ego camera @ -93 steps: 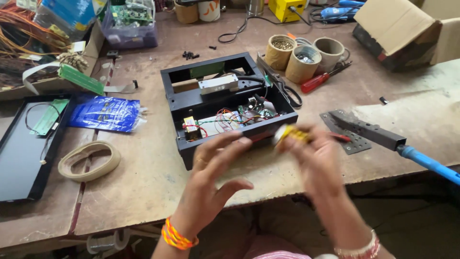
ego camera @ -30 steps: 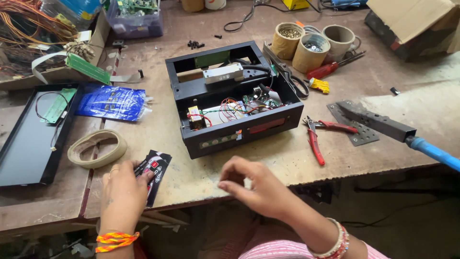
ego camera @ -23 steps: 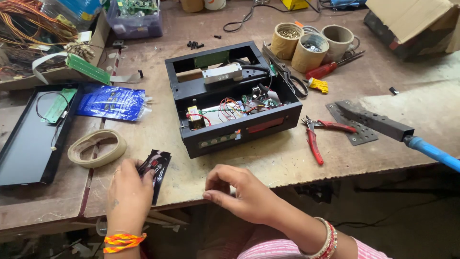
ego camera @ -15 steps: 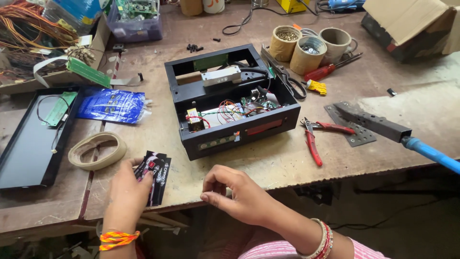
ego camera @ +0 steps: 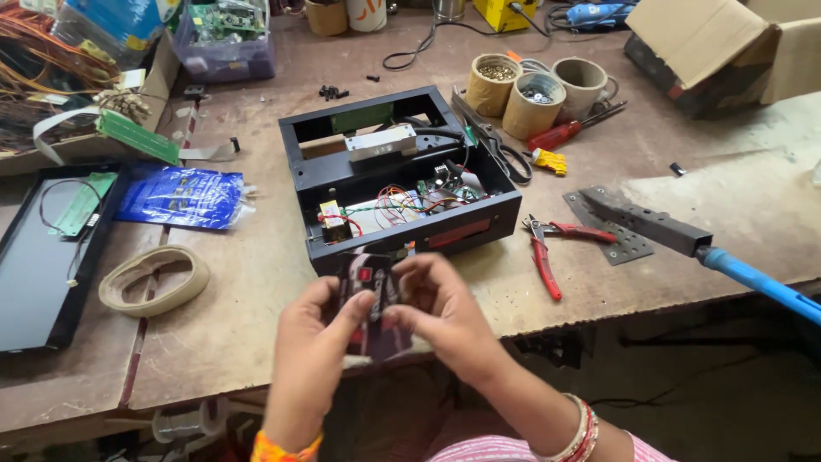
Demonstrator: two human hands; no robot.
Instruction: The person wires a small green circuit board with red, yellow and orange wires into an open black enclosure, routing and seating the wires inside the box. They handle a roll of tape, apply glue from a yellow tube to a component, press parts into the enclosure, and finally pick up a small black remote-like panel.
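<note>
My left hand (ego camera: 312, 342) and my right hand (ego camera: 436, 312) are together in front of me, both holding a small dark packet (ego camera: 369, 295) with red and white print, raised above the bench's front edge. Just beyond it sits an open black box (ego camera: 398, 184) with a circuit board, coloured wires and a small yellow part inside. Red-handled pliers (ego camera: 547, 252) lie to the right of the box.
A tape roll (ego camera: 154, 278), a blue packet (ego camera: 181, 197) and a black panel (ego camera: 38, 257) lie to the left. Several cardboard cups (ego camera: 534, 90), a red screwdriver (ego camera: 569, 133) and a blue-handled metal tool (ego camera: 684, 239) lie to the right. A cardboard box (ego camera: 727, 47) stands far right.
My left hand picked the dark packet up off the bench and brought it to the middle. My right hand rose to meet it, and both now hold it.
</note>
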